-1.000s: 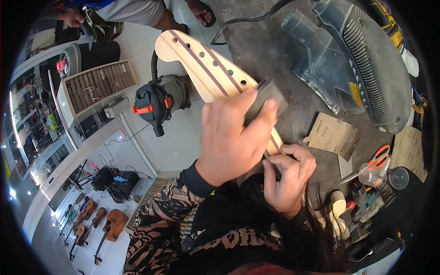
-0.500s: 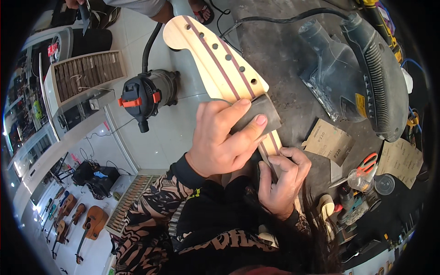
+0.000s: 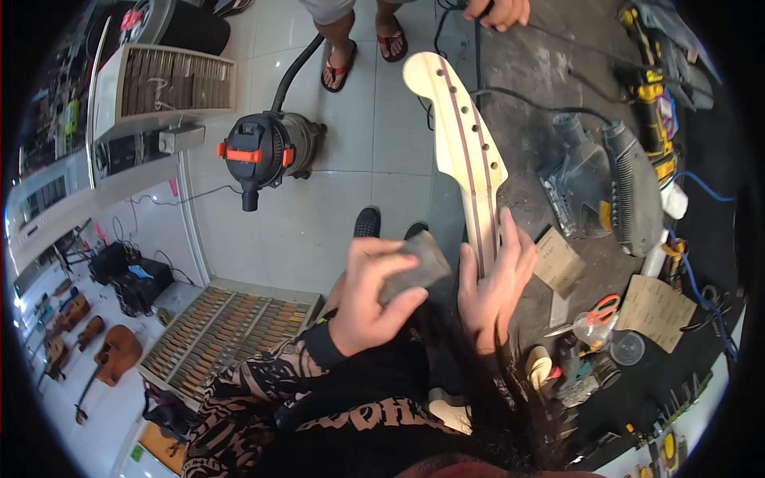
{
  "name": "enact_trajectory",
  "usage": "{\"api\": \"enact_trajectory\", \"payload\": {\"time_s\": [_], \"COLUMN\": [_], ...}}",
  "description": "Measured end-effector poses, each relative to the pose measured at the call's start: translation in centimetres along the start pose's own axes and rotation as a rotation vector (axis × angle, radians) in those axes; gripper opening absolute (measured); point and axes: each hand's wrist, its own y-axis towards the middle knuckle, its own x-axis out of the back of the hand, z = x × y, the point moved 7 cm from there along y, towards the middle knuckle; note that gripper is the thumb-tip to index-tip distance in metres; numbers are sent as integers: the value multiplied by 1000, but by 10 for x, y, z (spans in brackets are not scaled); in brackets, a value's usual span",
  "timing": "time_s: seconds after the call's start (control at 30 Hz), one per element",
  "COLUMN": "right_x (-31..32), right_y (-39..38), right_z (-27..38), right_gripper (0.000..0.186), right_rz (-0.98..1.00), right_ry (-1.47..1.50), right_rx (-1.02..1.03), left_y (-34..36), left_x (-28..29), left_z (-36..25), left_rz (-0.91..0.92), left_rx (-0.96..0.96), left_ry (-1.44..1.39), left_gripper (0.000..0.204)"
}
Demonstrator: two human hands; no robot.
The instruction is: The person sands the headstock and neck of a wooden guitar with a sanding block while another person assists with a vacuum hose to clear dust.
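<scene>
A pale wooden guitar neck [image 3: 464, 143] with dark red stripes points away from me, its headstock at the far end with several round peg holes. My right hand [image 3: 496, 291] grips the shaft below the headstock, thumb on the left side and fingers along the right. My left hand [image 3: 368, 299] holds a flat grey sanding block [image 3: 424, 269] between thumb and fingers. Block and left hand are apart from the neck, to its left. The near end of the neck is hidden by my right hand and hanging hair.
On the dark workbench [image 3: 530, 143] at right lie a grey power-tool casing [image 3: 582, 183], brown sandpaper sheets [image 3: 657, 307] and orange-handled scissors [image 3: 607, 307]. A black shop vacuum [image 3: 263, 151] stands on the tiled floor. Another person's hand [image 3: 504, 12] rests at the bench's far edge.
My left hand has lifted the sanding block off the neck and moved down and left. The neck has swung more upright in view. My right hand has slid up nearer the headstock.
</scene>
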Motion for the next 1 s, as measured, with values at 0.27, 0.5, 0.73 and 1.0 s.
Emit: {"api": "enact_trajectory", "payload": {"time_s": [0.27,0.5,0.73,1.0], "right_x": [-13,3,34,-1], "right_y": [31,23,3,-18], "right_z": [30,15,-13,-27], "right_gripper": [99,86,59,32], "right_rz": [-59,-93,-156,1073], "right_ry": [-89,-71,108,1858], "right_rx": [42,59,-72,-610], "left_y": [-41,-22,90,78], "left_x": [25,26,62,24], "left_z": [24,16,-48,-152], "left_rz": [-93,25,-3,278], "left_rx": [571,719,408,-357], "left_ry": [-644,-955,-705,66], "left_gripper": [40,36,32,46]}}
